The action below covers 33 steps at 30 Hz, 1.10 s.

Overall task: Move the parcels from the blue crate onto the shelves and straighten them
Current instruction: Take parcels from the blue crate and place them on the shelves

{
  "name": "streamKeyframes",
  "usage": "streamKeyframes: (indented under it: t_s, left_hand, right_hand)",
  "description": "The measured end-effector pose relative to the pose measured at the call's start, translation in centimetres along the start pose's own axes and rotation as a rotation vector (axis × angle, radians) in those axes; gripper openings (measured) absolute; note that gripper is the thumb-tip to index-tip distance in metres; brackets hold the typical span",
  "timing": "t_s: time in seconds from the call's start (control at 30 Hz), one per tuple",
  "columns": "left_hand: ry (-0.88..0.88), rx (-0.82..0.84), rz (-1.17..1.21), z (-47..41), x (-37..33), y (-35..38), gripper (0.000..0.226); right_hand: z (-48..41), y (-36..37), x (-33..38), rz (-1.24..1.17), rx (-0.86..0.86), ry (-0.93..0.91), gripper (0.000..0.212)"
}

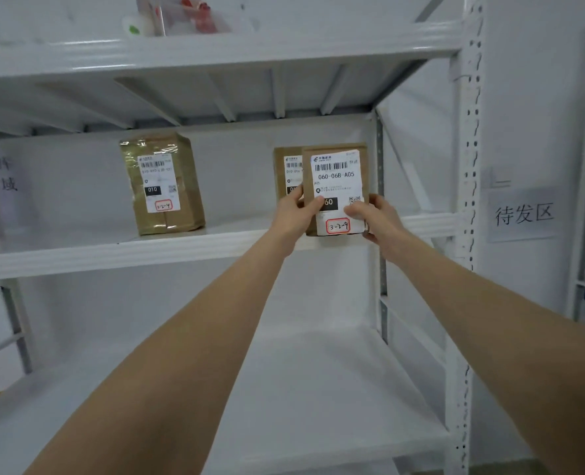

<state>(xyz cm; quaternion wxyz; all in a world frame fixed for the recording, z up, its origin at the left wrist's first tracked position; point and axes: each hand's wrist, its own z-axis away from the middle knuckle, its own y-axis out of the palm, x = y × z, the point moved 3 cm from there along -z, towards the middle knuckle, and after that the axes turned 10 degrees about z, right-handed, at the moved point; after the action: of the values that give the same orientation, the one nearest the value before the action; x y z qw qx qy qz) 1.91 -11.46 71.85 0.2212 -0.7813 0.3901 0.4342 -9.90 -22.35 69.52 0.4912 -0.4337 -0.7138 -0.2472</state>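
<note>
A brown cardboard parcel (335, 173) with a white label reading 060-06B-A05 stands upright at the front right of the middle shelf (119, 255). My left hand (296, 214) grips its left edge and my right hand (375, 214) grips its right edge, thumbs on the label. Directly behind it a second brown parcel (286, 173) is partly hidden. A third parcel (162, 183), wrapped in shiny tape and labelled 010, stands upright further left on the same shelf. The blue crate is out of view.
The white metal rack has an upper shelf (215, 49) holding blurred items and a lower shelf (318, 389). A perforated upright post (472, 200) bounds the rack on the right. A paper sign (524, 214) hangs on the wall beyond it.
</note>
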Motion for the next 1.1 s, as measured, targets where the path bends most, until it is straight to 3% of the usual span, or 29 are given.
streamKeyframes:
  t_s: [0.47, 0.83, 0.9, 0.97, 1.03, 1.1]
  left_hand:
    - [-0.027, -0.111, -0.105, -8.1, 1.5, 8.3, 0.043]
    - [-0.149, -0.185, -0.378, -9.6, 2.6, 8.6, 0.041]
    - [-0.185, -0.184, -0.414, -9.7, 2.4, 8.4, 0.041]
    - [-0.181, -0.215, -0.471, -9.8, 1.8, 8.1, 0.047]
    - [-0.067, -0.294, -0.599, -9.8, 0.4, 7.9, 0.060]
    - [0.148, -0.342, -0.817, -9.7, -1.4, 8.0, 0.069]
  right_hand:
    - [-9.5, -6.9, -1.0, 0.374, -0.107, -0.141, 0.033]
    - [-11.5, -6.4, -2.5, 0.487, -0.033, -0.154, 0.051]
    - [-11.7, -6.4, -2.3, 0.518, -0.013, -0.147, 0.060]
    - [-11.8, -6.5, -1.8, 0.610, -0.046, -0.151, 0.086]
    - [-11.7, -7.0, -0.6, 0.728, -0.168, -0.242, 0.104]
    - [-11.5, -7.1, 0.9, 0.824, -0.242, -0.372, 0.108]
